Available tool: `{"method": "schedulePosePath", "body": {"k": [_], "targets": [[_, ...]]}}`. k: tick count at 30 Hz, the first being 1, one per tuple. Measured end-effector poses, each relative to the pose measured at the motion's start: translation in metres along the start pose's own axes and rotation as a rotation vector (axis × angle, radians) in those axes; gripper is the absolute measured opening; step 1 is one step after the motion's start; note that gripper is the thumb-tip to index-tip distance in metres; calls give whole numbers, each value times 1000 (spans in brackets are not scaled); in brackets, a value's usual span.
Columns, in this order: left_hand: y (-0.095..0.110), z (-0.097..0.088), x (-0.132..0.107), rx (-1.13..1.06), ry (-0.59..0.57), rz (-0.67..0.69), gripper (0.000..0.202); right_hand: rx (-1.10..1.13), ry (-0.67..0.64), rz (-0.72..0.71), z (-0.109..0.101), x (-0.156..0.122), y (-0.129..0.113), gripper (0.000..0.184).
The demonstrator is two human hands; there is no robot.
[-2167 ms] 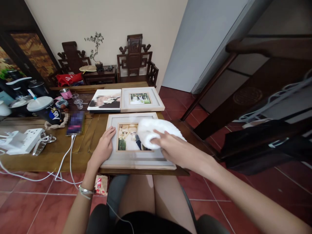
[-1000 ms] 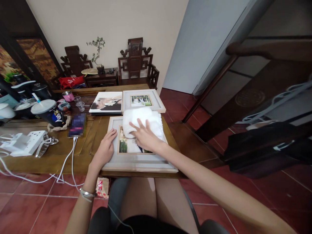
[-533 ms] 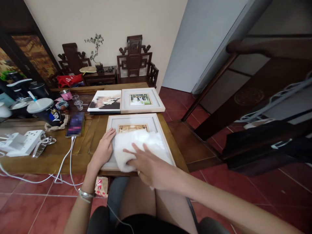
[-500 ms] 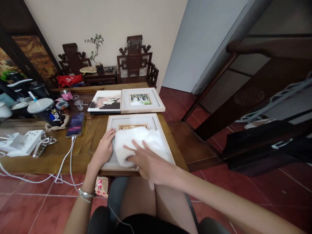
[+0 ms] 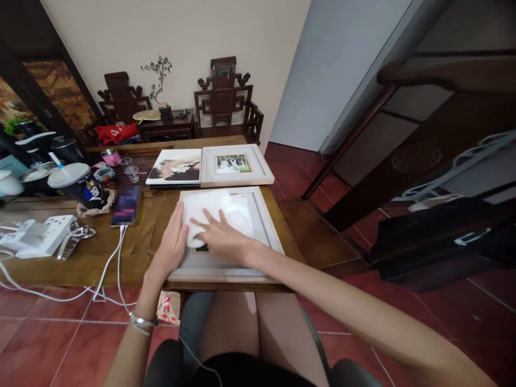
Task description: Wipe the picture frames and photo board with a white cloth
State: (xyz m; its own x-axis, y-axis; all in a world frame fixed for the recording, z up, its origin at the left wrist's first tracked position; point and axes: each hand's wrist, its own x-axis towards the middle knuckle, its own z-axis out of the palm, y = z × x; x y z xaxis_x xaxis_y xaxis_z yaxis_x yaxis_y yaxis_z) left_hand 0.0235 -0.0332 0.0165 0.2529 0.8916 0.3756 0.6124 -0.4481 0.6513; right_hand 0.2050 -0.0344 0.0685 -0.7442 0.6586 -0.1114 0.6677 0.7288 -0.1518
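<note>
A pale wooden picture frame (image 5: 262, 226) lies flat on the near edge of the wooden table (image 5: 80, 263). My right hand (image 5: 220, 236) is spread flat, fingers apart, pressing a white fluffy cloth (image 5: 215, 207) onto the frame's upper left glass; the cloth hides most of the photo. My left hand (image 5: 171, 244) rests open against the frame's left edge, fingers straight, steadying it. A bracelet sits on that wrist.
Behind the frame lie a second framed photo (image 5: 234, 164) and a canvas print (image 5: 175, 167). To the left are a phone (image 5: 126, 205) on a white cable, a power strip (image 5: 50, 232), a lidded cup (image 5: 78, 183) and small cups. Dark wooden furniture stands at right.
My right hand has slid the cloth from the frame's lower middle up to its upper left. The left hand has stayed on the frame's left edge.
</note>
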Motion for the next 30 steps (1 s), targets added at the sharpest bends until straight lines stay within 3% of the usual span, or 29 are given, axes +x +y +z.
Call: {"method": "schedulePosePath", "body": {"k": [4, 9, 19, 22, 27, 30], "targets": [[-1, 1, 0, -19, -21, -60, 55, 150, -137, -83, -16, -49, -14, 50], [-9, 7, 3, 87, -46, -5, 45, 276, -162, -63, -31, -95, -10, 49], [-18, 6, 3, 93, -63, 34, 48, 120, -97, -73, 1, -64, -42, 46], [-18, 6, 2, 94, -53, 49, 45, 129, -30, -17, 4, -88, -36, 45], [-21, 6, 1, 103, -80, 88, 45, 77, 66, 213, 5, -141, -15, 43], [-24, 5, 2, 97, -104, 108, 47, -19, 119, 333, 9, -151, -2, 41]]}}
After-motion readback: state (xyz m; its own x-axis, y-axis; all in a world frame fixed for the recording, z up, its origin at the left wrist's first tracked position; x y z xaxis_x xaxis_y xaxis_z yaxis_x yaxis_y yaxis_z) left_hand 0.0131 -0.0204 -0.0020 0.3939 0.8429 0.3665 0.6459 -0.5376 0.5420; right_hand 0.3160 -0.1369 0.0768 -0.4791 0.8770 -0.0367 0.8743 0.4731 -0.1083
